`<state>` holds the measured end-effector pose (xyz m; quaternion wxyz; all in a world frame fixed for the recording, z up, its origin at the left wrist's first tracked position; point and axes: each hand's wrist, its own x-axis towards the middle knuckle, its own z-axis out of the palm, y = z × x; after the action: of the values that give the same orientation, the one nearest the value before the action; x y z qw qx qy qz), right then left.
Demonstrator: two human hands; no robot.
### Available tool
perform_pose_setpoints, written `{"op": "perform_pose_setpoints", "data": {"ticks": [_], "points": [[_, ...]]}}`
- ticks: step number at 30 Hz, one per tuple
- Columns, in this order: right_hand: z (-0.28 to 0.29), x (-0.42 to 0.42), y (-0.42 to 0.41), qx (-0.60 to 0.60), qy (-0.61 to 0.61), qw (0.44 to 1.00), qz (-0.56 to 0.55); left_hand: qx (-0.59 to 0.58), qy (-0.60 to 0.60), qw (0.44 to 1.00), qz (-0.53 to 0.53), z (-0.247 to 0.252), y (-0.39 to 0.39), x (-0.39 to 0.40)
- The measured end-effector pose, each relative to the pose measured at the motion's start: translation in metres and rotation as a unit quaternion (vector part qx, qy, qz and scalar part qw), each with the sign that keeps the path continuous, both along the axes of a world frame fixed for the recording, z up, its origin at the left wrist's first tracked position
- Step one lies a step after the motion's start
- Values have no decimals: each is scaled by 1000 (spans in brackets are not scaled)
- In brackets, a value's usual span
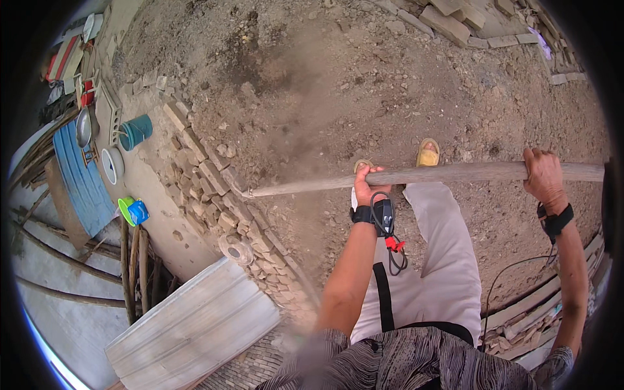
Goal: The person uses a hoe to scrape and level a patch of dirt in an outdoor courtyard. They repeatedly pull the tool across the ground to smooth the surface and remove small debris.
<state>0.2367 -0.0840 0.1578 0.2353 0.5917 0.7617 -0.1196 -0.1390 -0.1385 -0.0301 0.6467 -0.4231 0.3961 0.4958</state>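
A long, pale wooden pole (pixel 453 172) lies across my body just above knee height in the picture, its thin end pointing left. My left hand (pixel 369 185) is around its middle part from below, with the thumb side and fingertips showing. Further right, my right hand (pixel 542 173) is closed over the thicker part from above. Both wrists bear black straps; the left one carries a small black device with a looped cable and a red tie. The pole's right end runs out at the dark rim, and what is there is hidden.
Bare, lumpy soil (pixel 331 97) spreads ahead. Stacked bricks (pixel 214 178) edge it at left. Beyond are a teal bucket (pixel 136 132), a white basin (pixel 112 165), a blue corrugated sheet (pixel 83 180) and upright logs (pixel 134 273). A grey corrugated sheet (pixel 195 326) lies lower left; planks (pixel 531 312) lie lower right.
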Motion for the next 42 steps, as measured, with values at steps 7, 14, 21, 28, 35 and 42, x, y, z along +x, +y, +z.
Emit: {"op": "perform_pose_setpoints", "data": {"ticks": [7,14,21,28,35,42], "points": [[-45,-80,-45,-39,99,994,-26,-6,135,988,-72,13,-25,-108],[-14,-130,-87,-181,204,961,-52,-11,244,959,-143,-35,1,-150],[51,-80,-179,-259,162,937,-171,-131,267,941,-163,-10,-38,-25],[159,47,-263,-224,85,965,-104,-179,122,959,-186,80,-132,93],[65,14,-280,-169,40,968,-181,-161,103,972,-137,79,-97,28],[-64,-209,-142,-138,205,958,-147,17,392,907,-154,39,69,-192]]}}
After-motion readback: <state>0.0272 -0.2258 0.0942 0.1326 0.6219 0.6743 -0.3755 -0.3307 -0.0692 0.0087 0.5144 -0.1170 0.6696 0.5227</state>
